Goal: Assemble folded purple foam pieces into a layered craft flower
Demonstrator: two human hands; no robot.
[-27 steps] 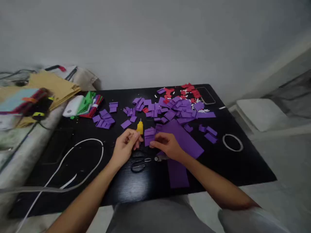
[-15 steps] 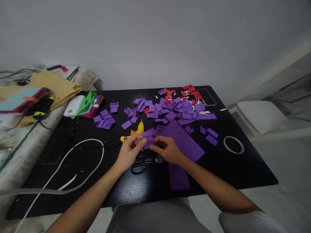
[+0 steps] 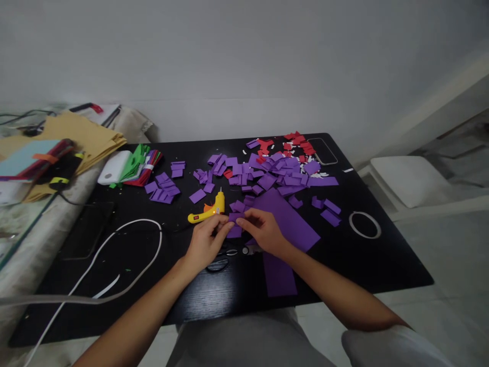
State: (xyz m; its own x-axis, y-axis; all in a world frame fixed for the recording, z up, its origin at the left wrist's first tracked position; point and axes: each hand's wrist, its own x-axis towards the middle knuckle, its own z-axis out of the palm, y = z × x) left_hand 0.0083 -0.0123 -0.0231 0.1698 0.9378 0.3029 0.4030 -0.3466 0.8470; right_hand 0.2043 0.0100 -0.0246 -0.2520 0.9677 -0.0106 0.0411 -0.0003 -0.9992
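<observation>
The left hand (image 3: 207, 239) is partly covering the scissors (image 3: 231, 253). The frame's bottom edge is cropping the white cable (image 3: 143, 220).

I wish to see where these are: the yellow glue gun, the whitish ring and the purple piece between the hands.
Yellow glue gun (image 3: 216, 207), head view: on its body.
Whitish ring (image 3: 367, 236), head view: on its near rim.
Purple piece (image 3: 236, 217), head view: on its middle.

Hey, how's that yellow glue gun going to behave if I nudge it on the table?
The yellow glue gun would probably slide or pivot rather than roll, since its handle juts sideways. Its plastic-looking body suggests it may feel fairly light. Pushed toward you, it would likely bump your left hand, which is close by.
</observation>
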